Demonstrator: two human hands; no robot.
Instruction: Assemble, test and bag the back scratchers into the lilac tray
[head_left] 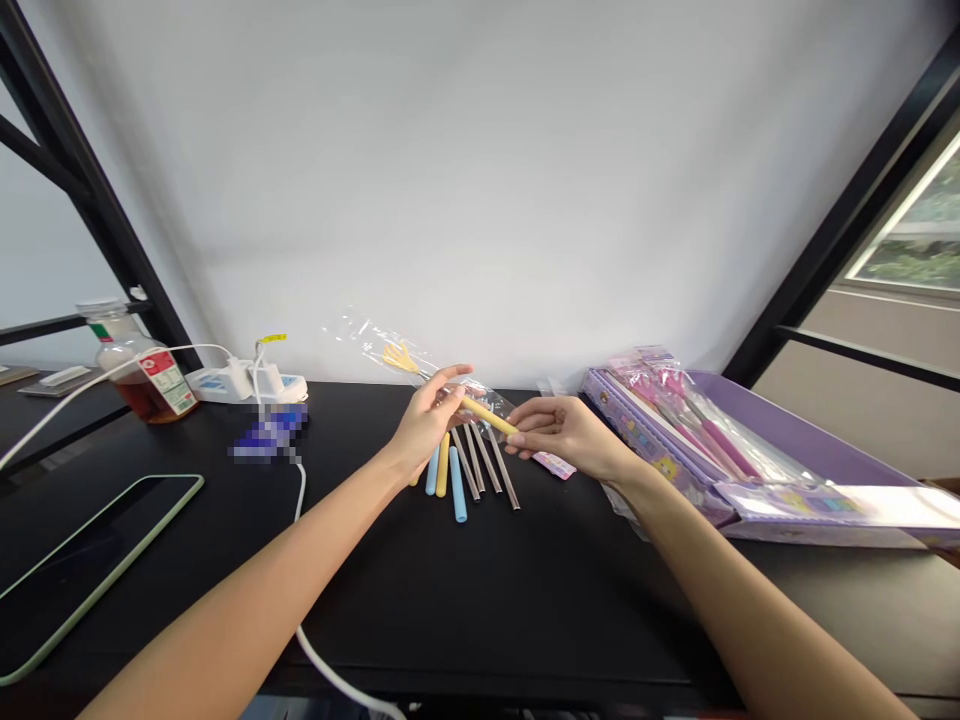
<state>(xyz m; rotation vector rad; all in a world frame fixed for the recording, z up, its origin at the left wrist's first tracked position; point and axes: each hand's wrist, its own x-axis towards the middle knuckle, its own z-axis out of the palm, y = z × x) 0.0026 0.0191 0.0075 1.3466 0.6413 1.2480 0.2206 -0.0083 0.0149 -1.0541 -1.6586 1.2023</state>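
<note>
A yellow back scratcher (489,414) with a small hand-shaped head lies slanted inside a clear plastic sleeve (360,335), held above the table. My left hand (429,415) is closed around its middle, thumb and fingers pinching it. At the lower end of the yellow handle, my right hand (566,437) pinches the tip and the sleeve. Beneath both hands lie blue tubes (458,490), yellow tubes (442,468) and thin metal rods (504,473), their far ends hidden by the hands and the sleeve. A pink card (555,465) sits beside my right hand.
To the right stands an open purple box (795,415) with pink back scratchers (705,425) in clear sleeves. At left are a bottle of brown liquid (146,370), a power strip (247,382), a phone (82,565) and a white cable (301,500) crossing the black table (525,600).
</note>
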